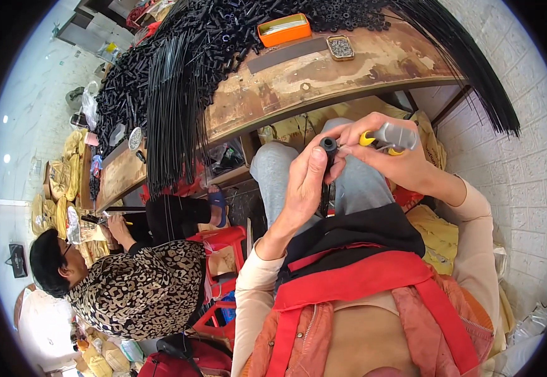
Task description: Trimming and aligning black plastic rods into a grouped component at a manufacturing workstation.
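Steadying black tube (328, 146) clenched in left hand (303, 182), right hand (391, 160) gripping yellow-handled tool (391, 137) at its end.

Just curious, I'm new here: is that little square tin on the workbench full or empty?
Not empty: the small square tin on the wooden bench holds small grey bits, lidless. Its depth is hidden.

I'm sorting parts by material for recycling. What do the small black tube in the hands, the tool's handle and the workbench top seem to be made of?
Black tube: likely plastic or rubber, matte, no shine. Tool handle in the right hand: grey with yellow parts, smooth, probably moulded plastic. Workbench top: wood, brown with a worn, patchy surface and a visible plank edge.
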`<act>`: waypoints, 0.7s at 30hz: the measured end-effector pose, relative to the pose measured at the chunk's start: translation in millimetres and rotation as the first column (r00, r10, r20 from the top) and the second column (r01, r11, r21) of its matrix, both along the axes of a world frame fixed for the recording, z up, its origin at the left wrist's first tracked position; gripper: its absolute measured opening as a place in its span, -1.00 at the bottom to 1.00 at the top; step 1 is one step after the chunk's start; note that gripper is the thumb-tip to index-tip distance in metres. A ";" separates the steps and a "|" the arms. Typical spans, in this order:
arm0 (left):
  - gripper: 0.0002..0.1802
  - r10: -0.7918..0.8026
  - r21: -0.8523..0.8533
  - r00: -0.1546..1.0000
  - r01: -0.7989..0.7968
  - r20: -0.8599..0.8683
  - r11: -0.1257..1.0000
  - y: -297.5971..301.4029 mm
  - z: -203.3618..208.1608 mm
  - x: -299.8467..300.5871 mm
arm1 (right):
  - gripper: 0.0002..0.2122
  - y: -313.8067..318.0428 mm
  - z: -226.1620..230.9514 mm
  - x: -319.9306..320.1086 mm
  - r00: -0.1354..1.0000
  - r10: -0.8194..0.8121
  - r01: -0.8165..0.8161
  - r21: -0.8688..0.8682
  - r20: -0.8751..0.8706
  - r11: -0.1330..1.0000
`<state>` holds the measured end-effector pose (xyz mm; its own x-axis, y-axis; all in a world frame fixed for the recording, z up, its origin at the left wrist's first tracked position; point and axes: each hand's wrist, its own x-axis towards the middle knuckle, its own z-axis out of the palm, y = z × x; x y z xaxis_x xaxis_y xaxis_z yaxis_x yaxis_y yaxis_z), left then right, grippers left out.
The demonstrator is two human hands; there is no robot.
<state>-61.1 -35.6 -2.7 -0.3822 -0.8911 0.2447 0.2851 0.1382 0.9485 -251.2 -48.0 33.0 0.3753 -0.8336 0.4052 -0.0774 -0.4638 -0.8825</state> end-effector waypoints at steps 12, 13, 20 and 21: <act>-0.35 -0.012 0.024 0.998 0.014 -0.058 1.000 0.4 -3.2 11.6 | -0.90 -5.0 3.5 10.4 0.995 0.011 -0.017 -0.060 -0.100 0.998; -0.36 -0.015 0.030 0.997 0.017 -0.072 0.999 0.3 -3.8 12.7 | -0.90 -6.1 4.5 11.9 0.993 0.024 -0.037 -0.114 -0.113 0.993; -0.36 -0.013 0.007 0.996 0.014 -0.091 1.000 -0.5 -8.1 21.8 | -0.89 -6.8 3.7 20.5 0.991 0.017 -0.022 -0.036 -0.132 0.999; -0.36 -0.007 0.006 0.996 0.007 -0.087 1.000 -0.4 -7.4 21.4 | -0.89 -7.1 4.5 21.7 0.991 0.014 -0.022 -0.061 -0.130 0.998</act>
<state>-39.7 -36.0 -10.1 -0.3659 -0.8902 0.2714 0.3674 0.1297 0.9210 -229.4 -55.0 37.5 0.4428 -0.8009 0.4031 -0.1806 -0.5201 -0.8348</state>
